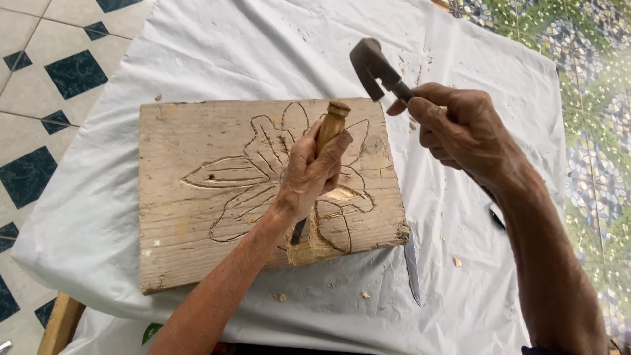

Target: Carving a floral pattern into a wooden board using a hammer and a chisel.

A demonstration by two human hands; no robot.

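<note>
The left hand (307, 176) is wrapped tight around a chisel (327, 135), fingers closed on its wooden handle, which stands tilted with the rounded butt uppermost. The dark blade comes out below the palm and meets the board (197, 204) near its front right corner, beside a pale patch of fresh-cut wood. The right hand (463, 131) is clenched on the handle of a hammer (371, 66), whose dark metal head hangs in the air above and just to the right of the chisel's butt, not touching it.

The board is a rough, weathered plank lying flat on a white cloth (473, 289) that covers the table. A flower with long leaves is cut into its face in dark outline. A knife (412, 266) lies on the cloth with its blade pointing away from the board's front right corner, partly tucked under that corner. Small wood chips (456, 261) are scattered over the cloth near the right and front edges of the board.
</note>
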